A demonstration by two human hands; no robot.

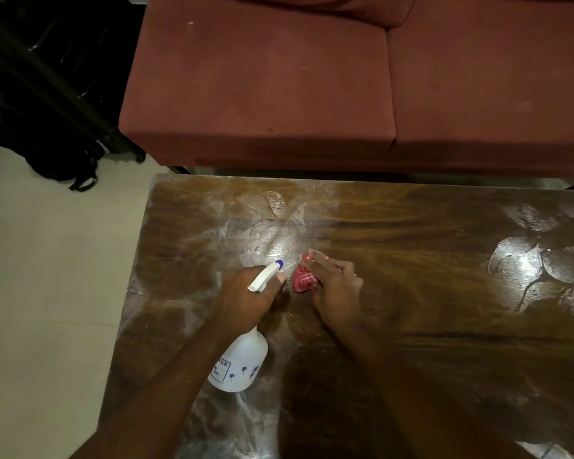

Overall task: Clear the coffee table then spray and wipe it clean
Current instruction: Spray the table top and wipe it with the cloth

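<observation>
The brown wooden coffee table [411, 293] fills the lower right, its top streaked with wet, whitish patches. My left hand [246, 298] grips the neck of a white spray bottle [239, 362] with a blue-tipped nozzle pointing up and away over the table's left part. Just to its right, my right hand [335, 286] rests flat-fingered on a crumpled red and white cloth [304, 280] lying on the tabletop. The cloth is partly hidden under the hand.
A dark red sofa [279, 87] stands right behind the table's far edge. Pale floor tiles [47, 276] lie to the left. A black bag [63, 167] and dark furniture sit at the far left.
</observation>
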